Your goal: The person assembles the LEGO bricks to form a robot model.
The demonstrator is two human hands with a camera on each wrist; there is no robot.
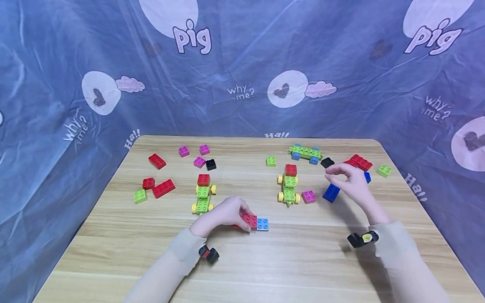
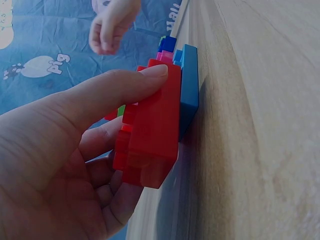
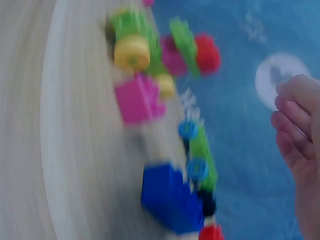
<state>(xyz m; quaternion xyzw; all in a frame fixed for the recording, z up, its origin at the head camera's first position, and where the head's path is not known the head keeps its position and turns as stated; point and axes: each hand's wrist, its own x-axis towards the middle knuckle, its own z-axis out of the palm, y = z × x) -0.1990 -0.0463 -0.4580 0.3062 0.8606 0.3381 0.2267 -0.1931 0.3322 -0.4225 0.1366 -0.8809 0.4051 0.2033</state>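
Note:
My left hand (image 1: 227, 211) pinches a long red brick (image 2: 157, 125) between thumb and fingers. The red brick sits on a light blue brick (image 1: 262, 224), whose end sticks out on the right. In the left wrist view, this light blue brick (image 2: 189, 85) lies low, close by the tabletop. Over the right side of the table hovers my right hand (image 1: 352, 183), fingers loosely bent, with nothing visible between them. Nearest below it are a dark blue brick (image 1: 331, 193) and a magenta brick (image 1: 308, 196). The right wrist view is blurred.
Two green vehicles with yellow wheels (image 1: 202, 198) (image 1: 289, 189) carry red bricks. A green wheeled base (image 1: 305, 152) with blue wheels stands at the back. Red bricks (image 1: 163, 188), magenta bricks (image 1: 183, 151) and a black brick (image 1: 211, 164) lie left; more red bricks (image 1: 361, 162) lie far right.

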